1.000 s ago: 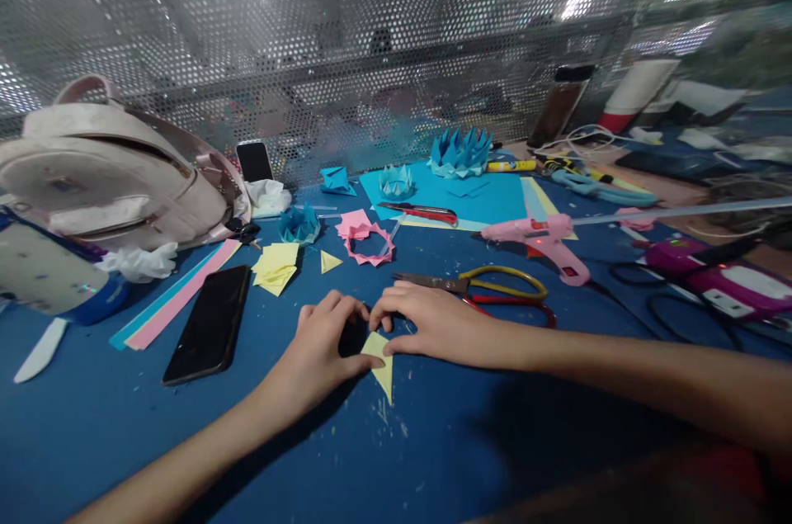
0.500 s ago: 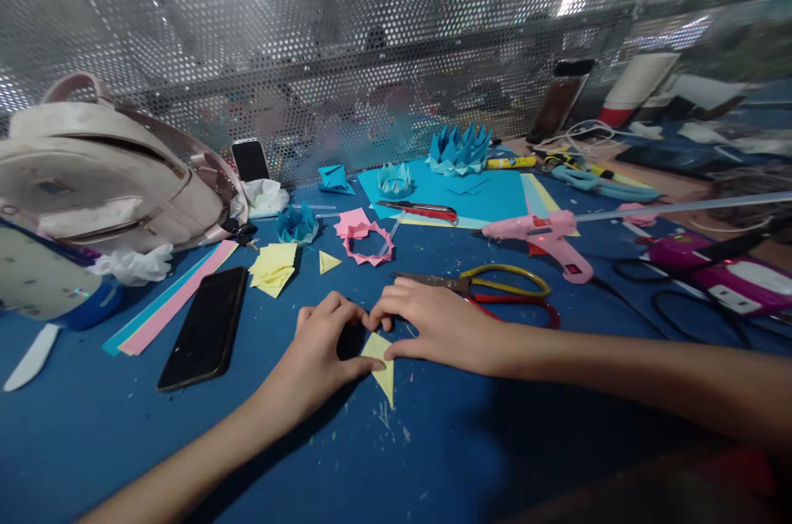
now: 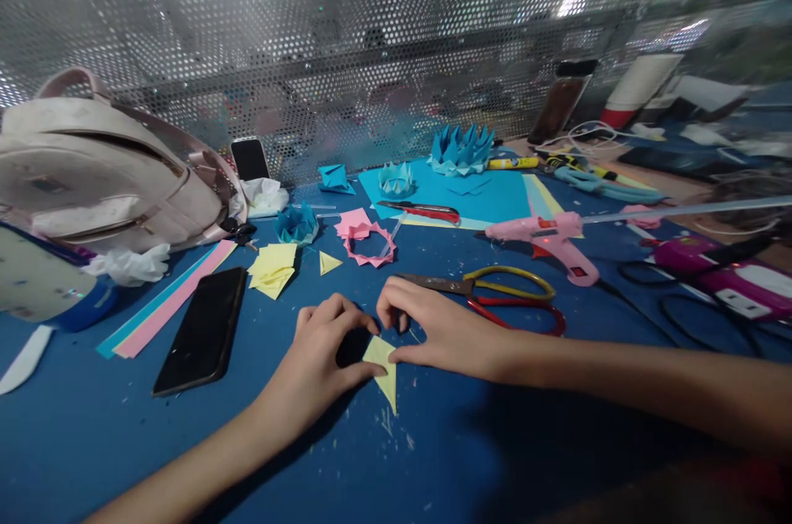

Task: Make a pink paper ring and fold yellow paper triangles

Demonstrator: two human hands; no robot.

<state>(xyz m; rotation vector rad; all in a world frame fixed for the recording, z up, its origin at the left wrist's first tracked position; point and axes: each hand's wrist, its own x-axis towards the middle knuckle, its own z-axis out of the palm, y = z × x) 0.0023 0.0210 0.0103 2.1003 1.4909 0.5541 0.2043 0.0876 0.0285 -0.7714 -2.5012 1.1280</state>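
Touching folded yellow paper (image 3: 388,384), left hand (image 3: 318,355), right hand (image 3: 442,330); thumbs apart from curled fingers

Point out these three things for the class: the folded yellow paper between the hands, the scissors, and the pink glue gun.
Folded yellow paper (image 3: 379,352): head view, on its upper part.
Scissors (image 3: 459,286): head view, on the blades near the pivot.
Pink glue gun (image 3: 553,233): head view, on its body.

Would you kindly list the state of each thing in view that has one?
Yellow paper: folded
Left hand: thumb on the paper
Right hand: thumb at the paper's edge
Scissors: handles apart, blades partly covered
Hot glue gun: on its side, loaded
Black smartphone: lying flat, screen dark
Small phone: propped up, screen dark
Backpack: gaping open
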